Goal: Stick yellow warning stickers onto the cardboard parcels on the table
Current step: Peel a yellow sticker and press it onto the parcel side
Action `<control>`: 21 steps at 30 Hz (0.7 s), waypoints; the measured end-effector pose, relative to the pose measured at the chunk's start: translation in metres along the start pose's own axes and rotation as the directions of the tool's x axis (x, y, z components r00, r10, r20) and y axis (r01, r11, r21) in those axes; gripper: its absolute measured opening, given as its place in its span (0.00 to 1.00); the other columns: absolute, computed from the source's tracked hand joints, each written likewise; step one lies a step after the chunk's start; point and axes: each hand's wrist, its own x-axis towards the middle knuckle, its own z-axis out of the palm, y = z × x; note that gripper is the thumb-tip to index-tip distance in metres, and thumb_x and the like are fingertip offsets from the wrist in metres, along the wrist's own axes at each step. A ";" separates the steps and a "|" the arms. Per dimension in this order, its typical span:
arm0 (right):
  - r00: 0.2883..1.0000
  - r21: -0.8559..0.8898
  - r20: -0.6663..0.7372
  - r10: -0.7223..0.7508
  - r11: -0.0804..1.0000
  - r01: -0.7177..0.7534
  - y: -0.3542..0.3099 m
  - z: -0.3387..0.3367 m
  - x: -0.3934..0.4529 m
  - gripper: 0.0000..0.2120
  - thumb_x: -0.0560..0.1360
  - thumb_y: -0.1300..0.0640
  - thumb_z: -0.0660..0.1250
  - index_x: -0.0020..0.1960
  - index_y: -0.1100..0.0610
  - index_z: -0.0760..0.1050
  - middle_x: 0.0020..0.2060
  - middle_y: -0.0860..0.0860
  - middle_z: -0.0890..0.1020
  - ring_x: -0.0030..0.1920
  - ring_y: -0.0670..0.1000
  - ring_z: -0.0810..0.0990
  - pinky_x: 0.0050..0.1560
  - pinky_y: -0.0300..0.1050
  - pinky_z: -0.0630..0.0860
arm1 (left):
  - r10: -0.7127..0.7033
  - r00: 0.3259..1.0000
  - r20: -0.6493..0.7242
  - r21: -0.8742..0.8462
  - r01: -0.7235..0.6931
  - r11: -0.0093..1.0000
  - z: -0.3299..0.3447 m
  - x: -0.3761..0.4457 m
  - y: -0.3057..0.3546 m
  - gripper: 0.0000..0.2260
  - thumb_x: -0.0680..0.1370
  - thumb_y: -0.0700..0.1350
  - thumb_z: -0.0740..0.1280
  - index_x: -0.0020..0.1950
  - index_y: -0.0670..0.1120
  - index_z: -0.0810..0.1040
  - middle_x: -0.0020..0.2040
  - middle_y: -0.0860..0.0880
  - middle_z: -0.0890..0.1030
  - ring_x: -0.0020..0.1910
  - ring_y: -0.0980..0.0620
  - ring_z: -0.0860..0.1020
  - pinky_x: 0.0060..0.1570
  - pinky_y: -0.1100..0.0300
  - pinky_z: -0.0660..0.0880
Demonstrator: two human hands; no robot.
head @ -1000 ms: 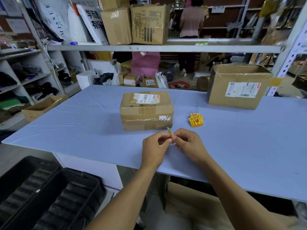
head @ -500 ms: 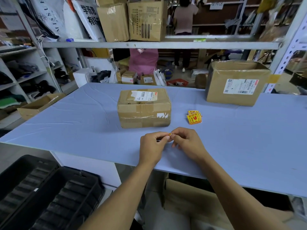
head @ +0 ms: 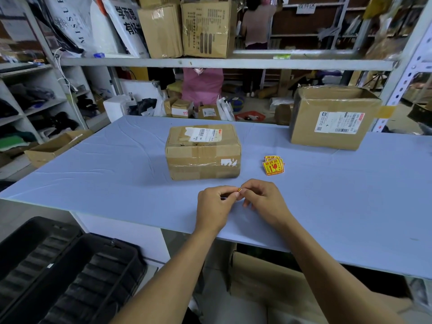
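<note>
Since the earlier frame, less of the sticker [head: 239, 189] shows; only a corner protrudes. Left hand [head: 214, 203] and right hand [head: 264, 199] pinch it between meeting fingertips, short of the nearest parcel [head: 203, 152]. Risk: adhesive folds onto itself if the backing peels unevenly.

Pale blue surface [head: 117, 174]: taped parcel [head: 203, 152] at centre; sticker stack [head: 273, 165] just right of it; larger parcel [head: 332, 118] far right, behind.
</note>
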 end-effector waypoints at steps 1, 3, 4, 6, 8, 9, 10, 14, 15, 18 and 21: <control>1.000 0.001 0.000 -0.001 1.000 0.001 0.000 0.000 0.000 0.07 0.76 0.62 0.65 0.42 0.59 0.82 0.36 0.56 0.85 0.32 0.46 0.80 0.37 0.44 0.75 | -0.002 1.000 0.000 -0.001 0.002 1.000 0.000 0.000 0.000 0.06 0.75 0.41 0.73 0.50 0.45 0.88 0.44 0.50 0.88 0.45 0.56 0.85 0.50 0.60 0.81; 1.000 0.008 -0.002 0.006 1.000 -0.006 -0.001 0.000 0.000 0.07 0.75 0.62 0.66 0.41 0.60 0.82 0.36 0.56 0.85 0.32 0.46 0.80 0.37 0.44 0.75 | -0.003 1.000 -0.001 0.001 0.003 1.000 0.000 0.000 0.000 0.06 0.75 0.41 0.73 0.50 0.46 0.88 0.44 0.50 0.88 0.45 0.57 0.85 0.50 0.60 0.81; 1.000 0.015 -0.003 0.013 1.000 -0.013 -0.002 0.000 -0.001 0.07 0.75 0.62 0.66 0.41 0.59 0.82 0.35 0.55 0.85 0.32 0.46 0.80 0.37 0.44 0.75 | -0.001 1.000 -0.002 0.000 0.001 1.000 0.000 -0.001 0.000 0.06 0.75 0.41 0.73 0.50 0.46 0.88 0.43 0.51 0.88 0.44 0.58 0.85 0.49 0.61 0.81; 1.000 0.020 -0.004 0.018 1.000 -0.018 -0.002 0.001 -0.001 0.07 0.74 0.62 0.66 0.41 0.59 0.82 0.34 0.52 0.85 0.32 0.46 0.80 0.38 0.43 0.75 | 0.002 1.000 -0.002 -0.003 -0.002 1.000 0.000 -0.001 0.000 0.05 0.75 0.41 0.74 0.49 0.46 0.88 0.42 0.51 0.88 0.43 0.58 0.85 0.48 0.61 0.81; 1.000 0.009 -0.006 0.007 1.000 -0.007 -0.001 0.001 -0.001 0.07 0.75 0.62 0.66 0.40 0.59 0.82 0.33 0.50 0.84 0.32 0.46 0.80 0.38 0.42 0.75 | 0.009 1.000 0.005 -0.008 -0.009 1.000 0.000 -0.001 0.000 0.05 0.75 0.40 0.73 0.48 0.46 0.88 0.42 0.51 0.88 0.43 0.58 0.85 0.48 0.61 0.81; 1.000 0.000 -0.008 -0.001 1.000 0.001 -0.001 0.001 -0.001 0.08 0.75 0.62 0.66 0.40 0.58 0.81 0.32 0.49 0.84 0.32 0.46 0.80 0.37 0.42 0.75 | 0.013 1.000 0.009 -0.010 -0.013 1.000 0.000 0.000 0.000 0.05 0.75 0.40 0.73 0.48 0.47 0.88 0.42 0.51 0.88 0.43 0.58 0.85 0.48 0.61 0.81; 1.000 -0.007 -0.011 -0.009 1.000 0.009 -0.001 0.001 -0.001 0.08 0.75 0.62 0.66 0.40 0.58 0.81 0.31 0.48 0.84 0.31 0.45 0.80 0.37 0.42 0.75 | 0.014 1.000 0.010 -0.011 -0.014 1.000 0.000 0.000 0.000 0.05 0.75 0.40 0.73 0.48 0.47 0.88 0.42 0.51 0.88 0.43 0.58 0.85 0.48 0.62 0.81; 1.000 0.008 -0.027 -0.009 1.000 0.009 -0.001 0.002 -0.002 0.06 0.74 0.62 0.66 0.40 0.59 0.81 0.31 0.48 0.83 0.31 0.44 0.79 0.35 0.37 0.74 | 0.015 1.000 0.000 -0.001 -0.015 1.000 0.000 -0.001 0.000 0.05 0.74 0.40 0.73 0.48 0.47 0.88 0.41 0.51 0.88 0.42 0.58 0.85 0.47 0.64 0.80; 1.000 0.021 -0.027 -0.002 1.000 0.002 -0.001 0.002 -0.002 0.06 0.74 0.62 0.67 0.40 0.59 0.81 0.31 0.48 0.83 0.31 0.44 0.79 0.35 0.36 0.74 | 0.015 1.000 0.001 -0.004 -0.015 1.000 0.000 -0.001 0.001 0.05 0.74 0.39 0.73 0.48 0.46 0.88 0.41 0.51 0.88 0.42 0.58 0.84 0.47 0.64 0.80; 1.000 0.038 -0.023 -0.001 0.999 0.002 -0.002 0.002 -0.002 0.06 0.74 0.62 0.66 0.40 0.59 0.81 0.32 0.50 0.83 0.31 0.45 0.79 0.35 0.37 0.74 | 0.015 1.000 0.003 -0.009 -0.015 1.000 -0.001 -0.001 0.002 0.05 0.74 0.39 0.74 0.46 0.46 0.88 0.40 0.52 0.88 0.42 0.58 0.84 0.47 0.63 0.80; 0.999 0.029 -0.029 -0.012 0.999 0.013 -0.002 0.002 -0.002 0.08 0.75 0.63 0.65 0.39 0.58 0.81 0.32 0.51 0.84 0.30 0.45 0.78 0.34 0.37 0.74 | 0.016 1.000 0.009 -0.009 -0.016 1.000 -0.001 -0.002 0.003 0.05 0.74 0.39 0.73 0.46 0.47 0.88 0.40 0.52 0.88 0.42 0.58 0.84 0.48 0.63 0.80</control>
